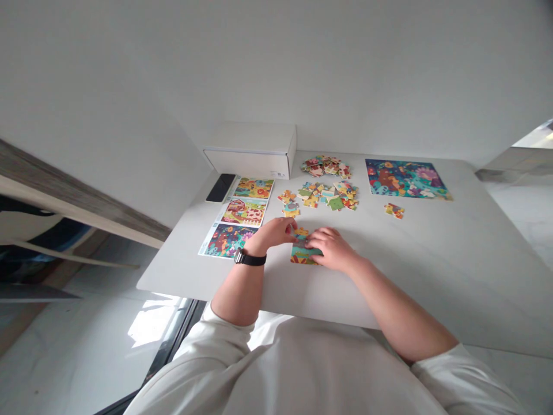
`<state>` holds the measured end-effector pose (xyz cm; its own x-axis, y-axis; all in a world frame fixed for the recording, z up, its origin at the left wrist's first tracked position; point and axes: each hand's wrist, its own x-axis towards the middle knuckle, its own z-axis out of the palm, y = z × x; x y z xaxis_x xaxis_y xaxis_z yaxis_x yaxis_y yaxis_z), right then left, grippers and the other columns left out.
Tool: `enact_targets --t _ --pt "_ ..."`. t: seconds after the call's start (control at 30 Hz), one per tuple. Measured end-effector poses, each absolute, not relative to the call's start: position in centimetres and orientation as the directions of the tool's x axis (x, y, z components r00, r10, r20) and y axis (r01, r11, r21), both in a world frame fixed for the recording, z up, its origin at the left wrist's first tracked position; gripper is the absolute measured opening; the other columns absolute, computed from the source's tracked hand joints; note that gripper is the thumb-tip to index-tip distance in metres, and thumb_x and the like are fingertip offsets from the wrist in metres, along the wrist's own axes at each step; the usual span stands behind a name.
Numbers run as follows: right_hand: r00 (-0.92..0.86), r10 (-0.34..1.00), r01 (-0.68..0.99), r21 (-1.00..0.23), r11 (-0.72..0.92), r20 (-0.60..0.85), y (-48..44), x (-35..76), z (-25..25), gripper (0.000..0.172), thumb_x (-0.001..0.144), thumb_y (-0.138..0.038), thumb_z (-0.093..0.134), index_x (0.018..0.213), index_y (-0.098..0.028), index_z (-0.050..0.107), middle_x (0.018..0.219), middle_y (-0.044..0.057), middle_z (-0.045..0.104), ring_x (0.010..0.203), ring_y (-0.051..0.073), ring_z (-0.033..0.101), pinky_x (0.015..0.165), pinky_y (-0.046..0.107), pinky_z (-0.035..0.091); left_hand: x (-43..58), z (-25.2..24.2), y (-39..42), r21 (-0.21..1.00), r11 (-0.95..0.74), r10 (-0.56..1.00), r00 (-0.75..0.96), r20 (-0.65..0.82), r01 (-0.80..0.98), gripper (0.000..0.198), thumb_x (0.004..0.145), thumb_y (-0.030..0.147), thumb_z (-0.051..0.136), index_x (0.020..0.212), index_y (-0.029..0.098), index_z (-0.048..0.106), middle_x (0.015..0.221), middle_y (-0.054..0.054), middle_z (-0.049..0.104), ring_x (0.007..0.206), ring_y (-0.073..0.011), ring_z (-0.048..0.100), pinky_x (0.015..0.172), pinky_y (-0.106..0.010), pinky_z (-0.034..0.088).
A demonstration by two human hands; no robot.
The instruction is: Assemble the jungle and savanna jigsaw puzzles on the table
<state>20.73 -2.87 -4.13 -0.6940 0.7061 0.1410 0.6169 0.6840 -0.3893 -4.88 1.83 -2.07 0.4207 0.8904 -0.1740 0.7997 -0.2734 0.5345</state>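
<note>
Puzzle section (299, 254) lies right of left grip (275, 232), fingertips curled, pinch indeterminable; right grip (332, 248), fingers slightly spread, overlaps its right edge. Long axis partly hidden.

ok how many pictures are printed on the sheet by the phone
3: yellow picture at the far end, barn picture in the middle, dark picture nearest, partly hidden by the watch.
</note>
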Motion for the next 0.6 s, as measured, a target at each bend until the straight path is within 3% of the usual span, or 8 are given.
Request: enact_targets --t 0.17,0.6 --pt "-0.704 0.709 0.671 -0.291 0.682 0.037 -3.7 20.9 -2.8 0.027 0.085 -0.029 0.093 0.110 -0.026 0.084 0.113 0.010 0.079 0.117 0.033 0.066 0.112 0.051 0.045 -4.0 -2.1 1.4 0.520 -0.387 0.843 0.520 -0.135 0.762 0.034 0.080 0.035 0.087 0.109 0.022 0.075 0.098 -0.003 0.078 0.087 -0.0210 0.071 0.076 -0.028 0.049" --pt "-0.730 0.682 0.643 -0.303 0.703 0.033 -4.2 21.7 -2.6 0.030 0.089 -0.027 0.090 0.118 -0.024 0.082 0.123 0.011 0.078 0.119 0.031 0.066 0.113 0.049 0.045 -3.8 -1.7 1.3 0.513 -0.399 0.832 0.535 -0.144 0.760 0.036 0.086 0.046 0.082 0.115 0.024 0.077 0.095 -0.005 0.077 0.080 -0.0222 0.070 0.068 -0.030 0.046"
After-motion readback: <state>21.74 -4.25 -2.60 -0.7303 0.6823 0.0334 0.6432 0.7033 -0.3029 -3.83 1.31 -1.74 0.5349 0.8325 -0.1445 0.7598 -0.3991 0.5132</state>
